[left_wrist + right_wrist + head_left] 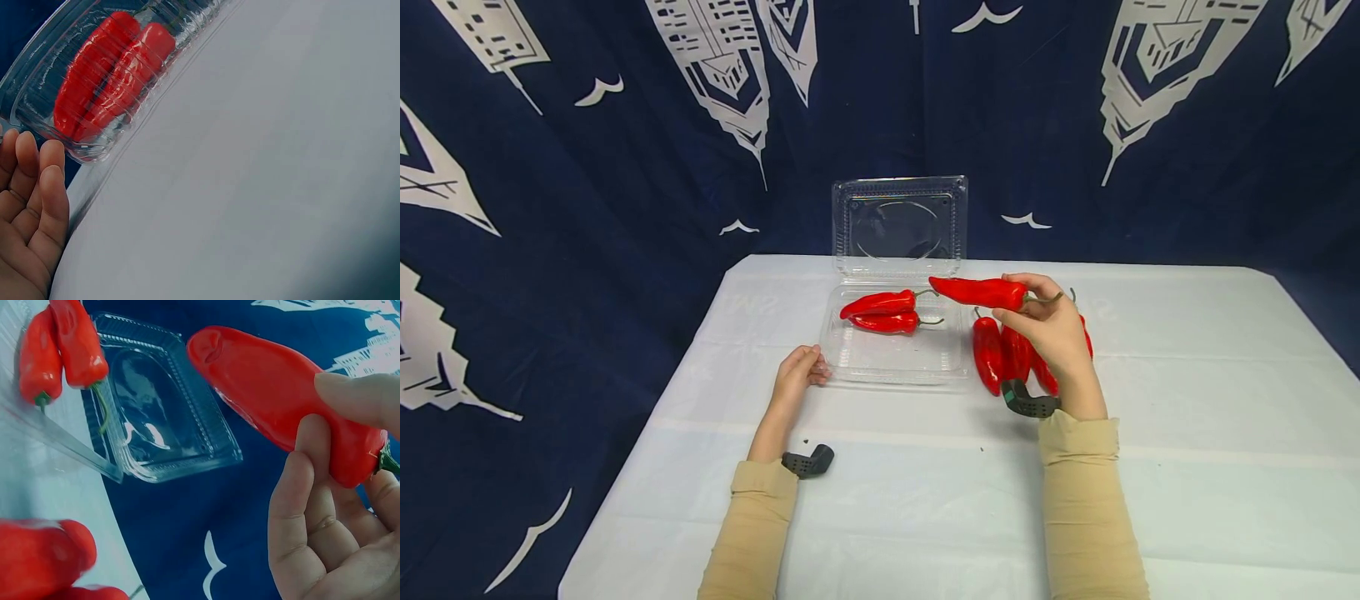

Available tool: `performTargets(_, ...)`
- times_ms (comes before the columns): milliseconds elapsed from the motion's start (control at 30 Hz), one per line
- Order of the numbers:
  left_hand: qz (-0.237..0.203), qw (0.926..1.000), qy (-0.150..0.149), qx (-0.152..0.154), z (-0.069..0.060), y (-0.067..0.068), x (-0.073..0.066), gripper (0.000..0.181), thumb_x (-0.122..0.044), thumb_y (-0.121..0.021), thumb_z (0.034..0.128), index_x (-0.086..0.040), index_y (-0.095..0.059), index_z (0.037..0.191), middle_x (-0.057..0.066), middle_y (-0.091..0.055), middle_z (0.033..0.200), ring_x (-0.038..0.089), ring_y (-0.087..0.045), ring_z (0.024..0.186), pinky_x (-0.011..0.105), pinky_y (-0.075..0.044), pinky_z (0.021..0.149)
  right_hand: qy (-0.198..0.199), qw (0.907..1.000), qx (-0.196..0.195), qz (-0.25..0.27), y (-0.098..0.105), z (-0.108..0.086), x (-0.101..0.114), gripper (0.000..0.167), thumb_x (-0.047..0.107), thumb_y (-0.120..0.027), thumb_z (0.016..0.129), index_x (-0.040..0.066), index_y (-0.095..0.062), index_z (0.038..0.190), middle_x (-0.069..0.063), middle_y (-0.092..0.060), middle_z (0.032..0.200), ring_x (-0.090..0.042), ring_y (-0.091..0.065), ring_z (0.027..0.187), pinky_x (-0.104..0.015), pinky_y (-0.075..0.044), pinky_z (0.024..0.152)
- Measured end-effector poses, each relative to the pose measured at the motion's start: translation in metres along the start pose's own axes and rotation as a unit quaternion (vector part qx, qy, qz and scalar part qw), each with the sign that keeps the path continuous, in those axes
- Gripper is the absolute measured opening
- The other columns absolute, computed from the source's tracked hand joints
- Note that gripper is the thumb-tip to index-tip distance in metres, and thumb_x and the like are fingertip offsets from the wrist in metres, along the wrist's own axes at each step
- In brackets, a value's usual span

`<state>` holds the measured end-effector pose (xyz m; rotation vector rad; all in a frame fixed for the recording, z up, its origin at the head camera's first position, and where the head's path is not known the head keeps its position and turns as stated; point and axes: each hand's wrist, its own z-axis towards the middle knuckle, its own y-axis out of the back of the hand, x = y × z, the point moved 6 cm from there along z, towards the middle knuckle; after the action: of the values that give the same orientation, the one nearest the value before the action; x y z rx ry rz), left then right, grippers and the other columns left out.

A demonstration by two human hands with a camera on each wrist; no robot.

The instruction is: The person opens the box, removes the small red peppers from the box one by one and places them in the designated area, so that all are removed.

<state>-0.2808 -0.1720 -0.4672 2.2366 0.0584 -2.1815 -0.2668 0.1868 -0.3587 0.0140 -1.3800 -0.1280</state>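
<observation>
A red pepper [977, 292] with a green stem is in my right hand [1048, 321], pinched between thumb and fingers near the stem end. It is held above the right side of a clear plastic clamshell container [895, 373], its tip pointing left. Two red peppers [883, 312] lie side by side inside the base, stems to the right. My left hand [797, 372] is at the container's left front edge, its fingers [53, 194] loosely bent by the corner. The left thumb is hidden in the left wrist view.
Several red peppers [988, 354] lie right of the container, partly hidden beneath my right hand and wrist. The raised clear lid [898, 225] stands behind the base near the table's back edge. A white cloth covers the table [925, 517]; a dark blue patterned curtain [880, 108] hangs behind.
</observation>
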Motion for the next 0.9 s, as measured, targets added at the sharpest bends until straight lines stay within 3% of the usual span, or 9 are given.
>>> performTargets(300,0.013,0.9999,-0.007,0.005,-0.016,-0.007,-0.025,0.02,-0.01,-0.043,0.0994,0.003,-0.05,0.085,0.004,-0.054,0.073,0.012,-0.058,0.068,0.023,-0.049,0.065,0.004,0.9982,-0.055,0.023,0.018,-0.002,-0.001,0.047,0.013,-0.076,0.079,0.013,-0.057,0.122,0.002,-0.064,0.097,-0.014,-0.06,0.081,-0.019,-0.051,0.07)
performTargets(667,0.014,0.9998,-0.008,0.009,-0.016,-0.007,-0.026,0.021,-0.011,-0.043,0.0995,0.003,-0.05,0.086,0.004,-0.054,0.074,0.013,-0.058,0.069,0.024,-0.05,0.065,0.019,0.9898,-0.141,-0.004,0.037,-0.007,0.004,0.051,0.02,-0.075,0.081,0.02,-0.057,0.129,-0.001,-0.059,0.115,-0.014,-0.056,0.092,-0.014,-0.048,0.075)
performTargets(900,0.003,0.9999,-0.007,0.009,-0.016,-0.007,-0.026,0.021,-0.009,-0.043,0.0994,0.005,-0.049,0.086,0.006,-0.054,0.074,0.014,-0.058,0.069,0.024,-0.05,0.064,0.037,0.9815,-0.18,0.055,0.047,-0.009,0.005,0.05,0.012,-0.075,0.08,0.017,-0.058,0.127,-0.003,-0.058,0.115,-0.016,-0.053,0.092,-0.015,-0.047,0.076)
